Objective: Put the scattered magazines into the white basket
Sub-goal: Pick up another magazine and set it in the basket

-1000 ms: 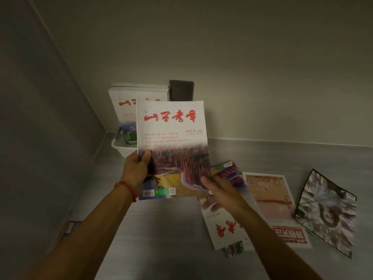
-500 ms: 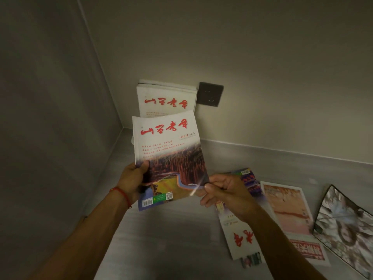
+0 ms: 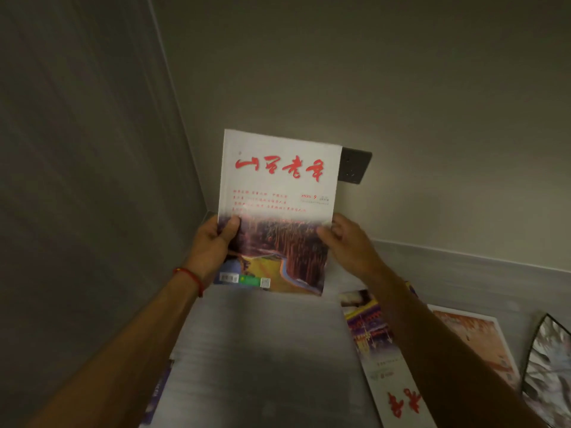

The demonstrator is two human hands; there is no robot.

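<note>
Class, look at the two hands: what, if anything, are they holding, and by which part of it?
Both hold one magazine upright: the left hand grips its left edge, thumb on the cover, and the right hand grips its right edge.

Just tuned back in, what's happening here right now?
A person holds a magazine with red lettering upright near the wall corner, left hand on its left edge, right hand on its right edge. The white basket isn't visible; the magazine covers that corner. At least three other magazines lie on the grey surface to the right.
</note>
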